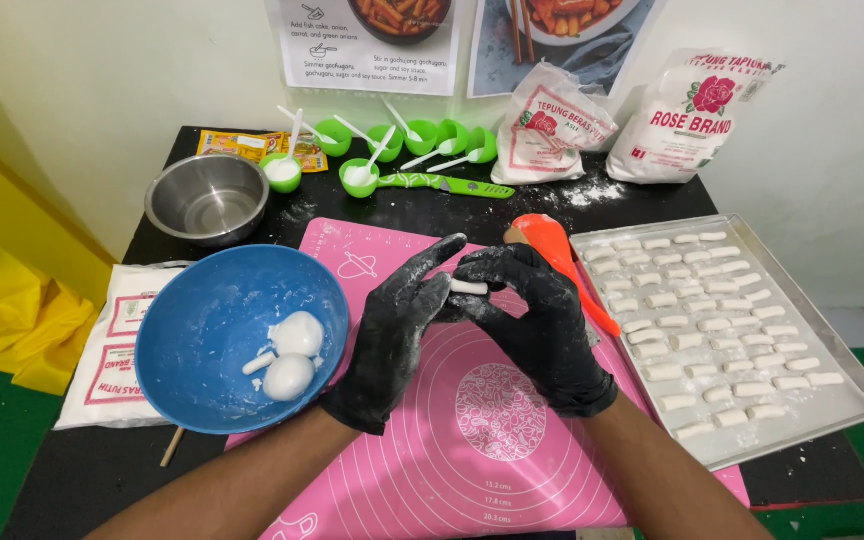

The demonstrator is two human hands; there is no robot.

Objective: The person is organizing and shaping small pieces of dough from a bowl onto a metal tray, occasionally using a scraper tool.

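Small white dough piece (469, 287) was pinched between fingertips of right hand (537, 325) and left hand (397, 335), above the pink mat (472, 440) (both gloves floury). Judgement: roll with light, even pressure to match the pieces on the tray (852, 370). Blue bowl (197, 330) with dough lumps sat just left.
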